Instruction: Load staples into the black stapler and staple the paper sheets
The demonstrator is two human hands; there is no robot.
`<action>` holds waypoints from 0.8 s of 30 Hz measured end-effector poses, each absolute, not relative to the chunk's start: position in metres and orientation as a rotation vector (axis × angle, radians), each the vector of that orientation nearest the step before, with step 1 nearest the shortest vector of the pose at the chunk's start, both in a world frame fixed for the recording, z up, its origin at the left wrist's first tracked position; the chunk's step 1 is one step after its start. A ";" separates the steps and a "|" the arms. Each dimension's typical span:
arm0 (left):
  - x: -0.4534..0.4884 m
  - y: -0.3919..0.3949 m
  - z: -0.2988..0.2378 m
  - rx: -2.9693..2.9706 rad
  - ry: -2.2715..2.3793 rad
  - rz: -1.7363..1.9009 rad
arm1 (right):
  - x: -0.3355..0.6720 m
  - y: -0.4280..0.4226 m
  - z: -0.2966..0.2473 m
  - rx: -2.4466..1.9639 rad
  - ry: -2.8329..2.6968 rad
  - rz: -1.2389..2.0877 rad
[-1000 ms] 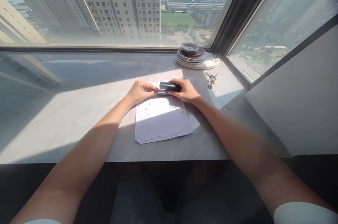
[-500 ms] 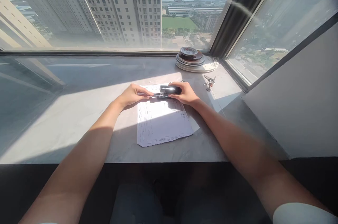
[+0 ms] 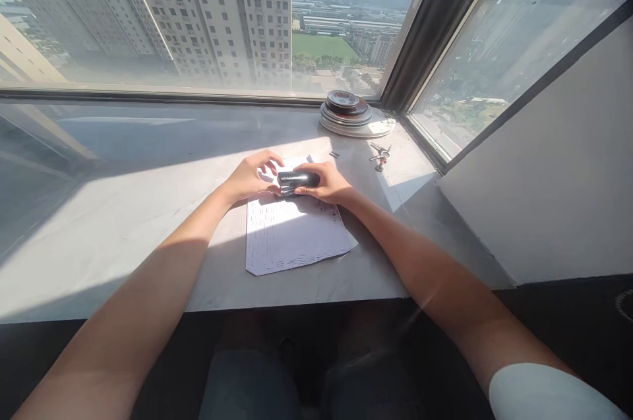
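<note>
Black stapler (image 3: 298, 179): rigid, compact, probably light; best gripped across top.
Right hand (image 3: 329, 184): fingers wrapped round stapler.
Left hand (image 3: 250, 177): fingers spread loose, pressed on paper (image 3: 291, 232).

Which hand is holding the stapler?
The right hand, closed around the back of the black stapler; the left hand only rests on the paper beside its front.
</note>
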State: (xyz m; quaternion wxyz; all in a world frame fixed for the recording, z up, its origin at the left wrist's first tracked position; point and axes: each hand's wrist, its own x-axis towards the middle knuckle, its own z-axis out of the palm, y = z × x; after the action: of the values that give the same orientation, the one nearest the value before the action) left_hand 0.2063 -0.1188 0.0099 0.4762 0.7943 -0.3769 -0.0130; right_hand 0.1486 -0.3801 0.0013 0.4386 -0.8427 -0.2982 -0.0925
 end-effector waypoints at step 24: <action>0.238 -0.113 -0.004 1.609 -0.294 0.107 | 0.117 -0.483 0.001 -1.926 -0.220 -0.451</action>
State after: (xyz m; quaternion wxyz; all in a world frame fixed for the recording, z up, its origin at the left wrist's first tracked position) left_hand 0.2381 -0.1130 -0.0038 0.6824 0.7175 -0.1313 0.0479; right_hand 0.1170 -0.4831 0.0006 0.5443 -0.8118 -0.0928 -0.1900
